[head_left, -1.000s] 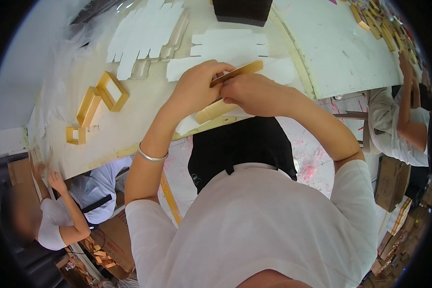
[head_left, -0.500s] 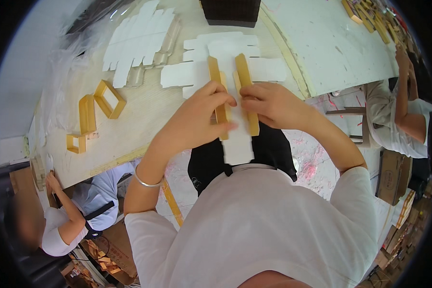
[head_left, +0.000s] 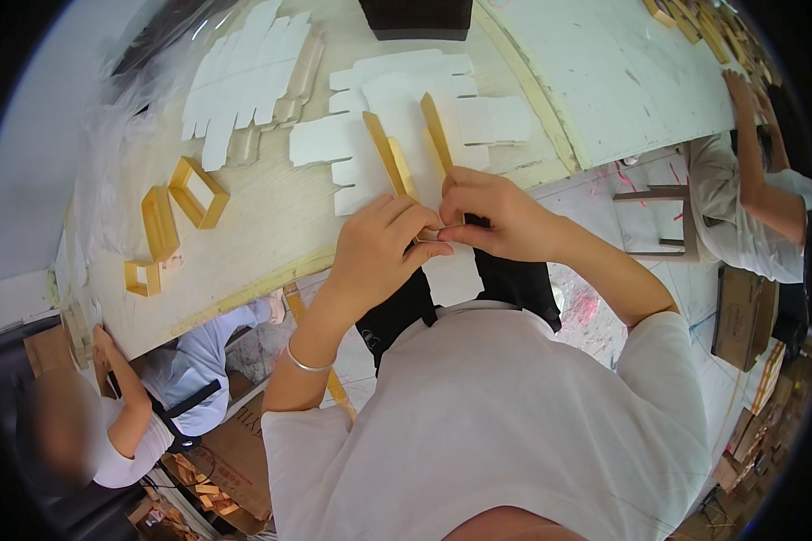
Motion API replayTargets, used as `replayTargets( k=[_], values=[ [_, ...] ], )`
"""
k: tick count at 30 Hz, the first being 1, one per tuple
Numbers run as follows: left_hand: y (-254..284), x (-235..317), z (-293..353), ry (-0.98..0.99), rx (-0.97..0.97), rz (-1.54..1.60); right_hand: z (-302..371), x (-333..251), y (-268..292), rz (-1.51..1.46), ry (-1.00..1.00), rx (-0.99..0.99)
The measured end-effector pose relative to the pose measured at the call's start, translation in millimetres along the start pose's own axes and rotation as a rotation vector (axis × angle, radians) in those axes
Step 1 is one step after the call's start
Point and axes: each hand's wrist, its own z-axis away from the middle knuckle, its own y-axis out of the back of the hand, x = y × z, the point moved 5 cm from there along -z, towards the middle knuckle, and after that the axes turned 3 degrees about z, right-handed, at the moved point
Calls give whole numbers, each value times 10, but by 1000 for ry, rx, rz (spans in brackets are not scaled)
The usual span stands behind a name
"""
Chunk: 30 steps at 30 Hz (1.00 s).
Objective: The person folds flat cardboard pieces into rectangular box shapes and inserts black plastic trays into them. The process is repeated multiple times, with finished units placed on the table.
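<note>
A partly folded paper box (head_left: 455, 275), gold outside and white inside, lies over the near table edge with its long gold side walls standing up. My left hand (head_left: 383, 236) is closed on the box's near end, thumb and fingers pinching its folded wall. My right hand (head_left: 496, 213) meets it there, closed on the same end, with the fingertips nearly touching. The exact folds under the fingers are hidden. Beneath the box's far part lie flat white box blanks (head_left: 496, 121) with tabs and slots.
Three gold paper frames, including one hexagonal-looking frame (head_left: 198, 193), sit on the table at left. Behind them is a stack of white blanks (head_left: 248, 72) beside clear plastic film (head_left: 108, 171). A black container (head_left: 417, 20) stands at the far middle. Co-workers sit at left and right.
Both hands have drawn nearer to me along the box and come together at its near end. They were apart on the two side walls before.
</note>
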Motion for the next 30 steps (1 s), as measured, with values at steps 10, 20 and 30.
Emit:
replayTargets(
  k=[10,20,30],
  values=[
    [10,-126,-105,58,161,24,13,-63,119,162,128,-12],
    [116,-263,-117,238,-56,512,12,25,29,102,81,269],
    [121,-197,-99,235,194,340,-80,-155,-29,449,134,384]
  ],
)
